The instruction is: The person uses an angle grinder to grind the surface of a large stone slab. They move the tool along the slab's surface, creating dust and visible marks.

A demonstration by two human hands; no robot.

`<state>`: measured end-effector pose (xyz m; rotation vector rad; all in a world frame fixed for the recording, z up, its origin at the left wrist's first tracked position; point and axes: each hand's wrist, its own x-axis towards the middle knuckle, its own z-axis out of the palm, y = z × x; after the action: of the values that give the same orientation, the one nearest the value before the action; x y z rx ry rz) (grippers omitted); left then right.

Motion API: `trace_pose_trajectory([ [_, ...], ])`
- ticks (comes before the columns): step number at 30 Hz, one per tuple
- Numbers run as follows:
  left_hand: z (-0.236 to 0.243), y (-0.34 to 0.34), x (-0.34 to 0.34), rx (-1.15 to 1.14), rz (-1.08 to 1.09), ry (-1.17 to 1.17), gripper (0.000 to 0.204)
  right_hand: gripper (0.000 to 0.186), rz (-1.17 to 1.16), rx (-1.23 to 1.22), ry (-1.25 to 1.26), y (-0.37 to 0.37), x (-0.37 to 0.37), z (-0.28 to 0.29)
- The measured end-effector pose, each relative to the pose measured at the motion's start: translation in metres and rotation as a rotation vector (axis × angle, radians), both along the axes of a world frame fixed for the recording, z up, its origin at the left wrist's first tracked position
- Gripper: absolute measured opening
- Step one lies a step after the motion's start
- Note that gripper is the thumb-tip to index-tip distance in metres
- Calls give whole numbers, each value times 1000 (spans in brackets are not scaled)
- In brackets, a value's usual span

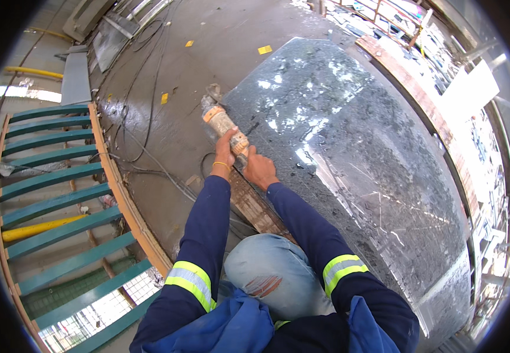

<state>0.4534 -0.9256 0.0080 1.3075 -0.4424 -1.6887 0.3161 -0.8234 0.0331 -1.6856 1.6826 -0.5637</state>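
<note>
A dusty orange-and-beige hand power tool [217,120], apparently a grinder, is held diagonally at the left edge of a wet dark grey slab [320,129], its head toward the upper left. My left hand [224,154] is closed round its body, with a yellow band on the wrist. My right hand [259,167] grips the rear end, lower and to the right. Beneath my forearms runs a weathered wooden plank [255,206] beside the slab. My bent knee [270,265] in torn jeans shows between my arms.
A teal slatted ladder-like frame [55,191] with orange rails lies at the left, near yellow pipes [36,70]. Cables [149,135] and small yellow scraps [265,50] lie on the wet grey floor [196,76]. A long board [408,94] and railing [378,15] border the slab at upper right.
</note>
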Motion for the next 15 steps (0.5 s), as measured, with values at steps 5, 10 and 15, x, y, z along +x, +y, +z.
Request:
trace_pose_trajectory([
  [5, 8, -9, -5, -13, -12, -75, 40, 40, 6, 41, 14, -16, 0, 1],
  [10, 11, -8, -8, -39, -14, -108, 40, 42, 16, 64, 12, -19, 0, 0],
  [15, 9, -5, -13, -53, 11, -156, 45, 40, 17, 75, -2, -17, -2, 1],
])
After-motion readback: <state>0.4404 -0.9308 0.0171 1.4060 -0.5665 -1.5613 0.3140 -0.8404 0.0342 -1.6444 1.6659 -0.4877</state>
